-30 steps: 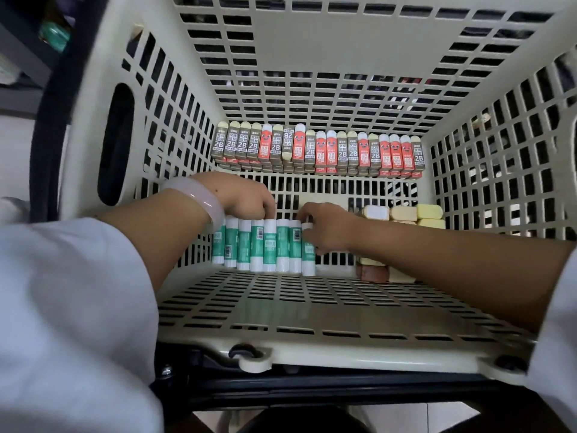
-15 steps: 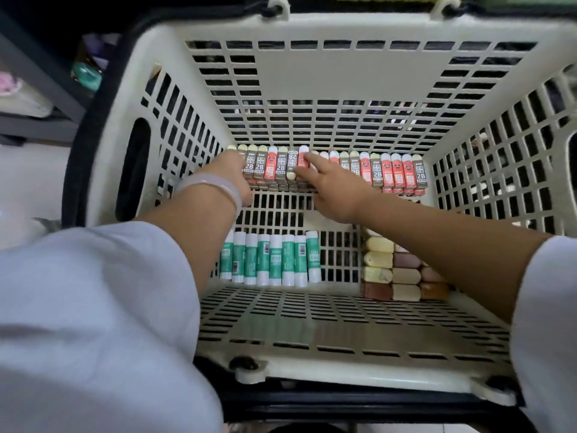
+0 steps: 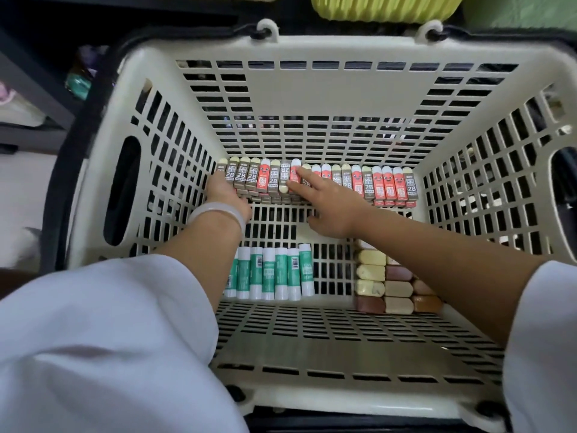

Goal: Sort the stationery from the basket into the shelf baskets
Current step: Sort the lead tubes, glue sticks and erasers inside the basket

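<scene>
A cream slotted basket point(image 3: 315, 46) holds the stationery. Along its far wall stands a packed row of grey 2B and red erasers point(image 3: 379, 186). My left hand point(image 3: 222, 191), with a pale bangle on the wrist, rests against the left end of that row with its fingers stretched out. My right hand point(image 3: 329, 210) reaches into the row's middle; its straight index finger touches a red eraser point(image 3: 294, 173). Several green and white glue sticks point(image 3: 274, 273) stand side by side at the near left. Stacked beige and brown erasers point(image 3: 396, 289) sit at the near right.
A yellow-green ribbed basket point(image 3: 384, 7) sits beyond the far rim. A dark shelf frame point(image 3: 46, 85) with small items lies at the upper left. Black handles run along the basket's sides. My white sleeves cover the lower corners.
Both hands left the glue sticks and rose to the eraser row at the far wall. The view pulled back, and the far rim and the yellow-green basket came into sight.
</scene>
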`<state>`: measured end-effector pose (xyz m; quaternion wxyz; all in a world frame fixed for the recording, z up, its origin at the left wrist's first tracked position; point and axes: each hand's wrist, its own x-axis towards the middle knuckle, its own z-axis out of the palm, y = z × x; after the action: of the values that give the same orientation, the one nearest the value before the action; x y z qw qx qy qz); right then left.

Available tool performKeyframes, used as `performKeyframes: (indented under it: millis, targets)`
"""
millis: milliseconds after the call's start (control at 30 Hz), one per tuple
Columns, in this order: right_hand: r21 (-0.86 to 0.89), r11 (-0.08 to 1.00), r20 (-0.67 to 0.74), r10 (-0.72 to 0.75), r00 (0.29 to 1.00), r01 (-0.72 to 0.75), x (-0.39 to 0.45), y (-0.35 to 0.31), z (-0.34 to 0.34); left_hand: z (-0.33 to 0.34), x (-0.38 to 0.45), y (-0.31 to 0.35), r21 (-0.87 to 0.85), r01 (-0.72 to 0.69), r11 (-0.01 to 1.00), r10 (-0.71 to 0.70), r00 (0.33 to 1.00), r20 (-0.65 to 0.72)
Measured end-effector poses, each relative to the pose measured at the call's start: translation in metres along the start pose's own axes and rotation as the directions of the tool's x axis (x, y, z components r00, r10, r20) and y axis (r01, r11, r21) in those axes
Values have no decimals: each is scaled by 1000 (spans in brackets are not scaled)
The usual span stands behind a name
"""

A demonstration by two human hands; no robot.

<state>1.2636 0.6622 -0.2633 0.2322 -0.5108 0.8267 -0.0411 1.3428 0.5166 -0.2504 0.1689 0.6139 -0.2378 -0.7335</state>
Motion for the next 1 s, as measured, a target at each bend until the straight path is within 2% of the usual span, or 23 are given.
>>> performKeyframes:
  millis: [133,433,633,700,800,867,933,1000]
  targets:
    - [-14,1000,7,6,1000,-6,-1,0,0,4,1,0,59,21,998,-26,997,75]
    - [8,1000,15,11,1000,-11,-2,1,0,4,16,-3,124,25,992,-33,997,65]
    - [234,971,45,30,999,-40,7,8,-16,14,25,-11,130,-30,991,18,996,88]
    - [236,970,37,56,998,-63,7,9,-18,23,20,-10,141,-17,990,16,1000,13]
    - [122,985,31,123,992,-126,8,11,-20,37,13,-8,239,26,971,-9,997,-73]
    - [84,977,-44,202,978,-198,8,16,-25,41,11,-8,257,51,965,-35,997,-66]
    - [146,950,-130,295,947,-276,10,25,-33,44,12,-10,211,50,976,-46,999,-23]
    - [205,929,-144,340,929,-309,10,32,-39,47,14,-12,211,38,977,-37,999,-8]
